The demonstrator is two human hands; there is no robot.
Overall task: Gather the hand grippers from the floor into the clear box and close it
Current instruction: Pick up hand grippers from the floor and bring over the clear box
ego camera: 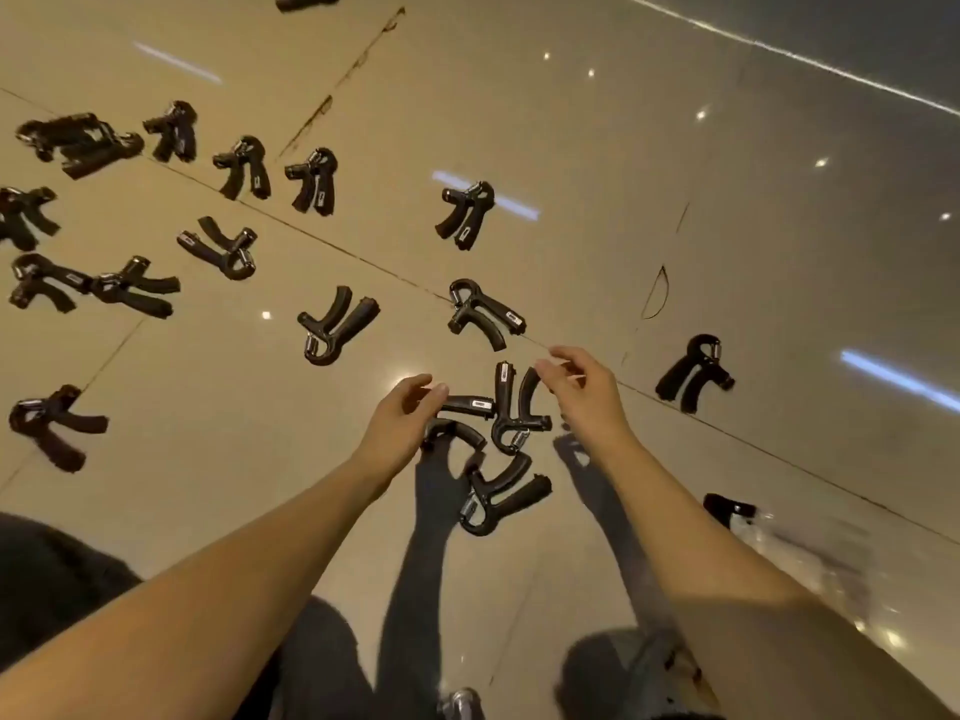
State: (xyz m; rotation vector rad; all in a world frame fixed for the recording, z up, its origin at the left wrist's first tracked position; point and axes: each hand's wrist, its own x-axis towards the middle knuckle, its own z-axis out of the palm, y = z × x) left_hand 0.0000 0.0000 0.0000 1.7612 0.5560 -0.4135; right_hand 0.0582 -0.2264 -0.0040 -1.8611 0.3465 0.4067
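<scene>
Your left hand (402,407) and right hand (582,389) hover loosely spread, holding nothing, just above three clustered hand grippers (503,392) on the floor (675,148); more lie scattered leftward.

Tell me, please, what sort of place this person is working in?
Most likely an indoor room or hall with hard flooring, though no walls show. The floor is glossy beige tile with grout lines, it mirrors ceiling lights, and black hand grippers lie scattered across it.
</scene>
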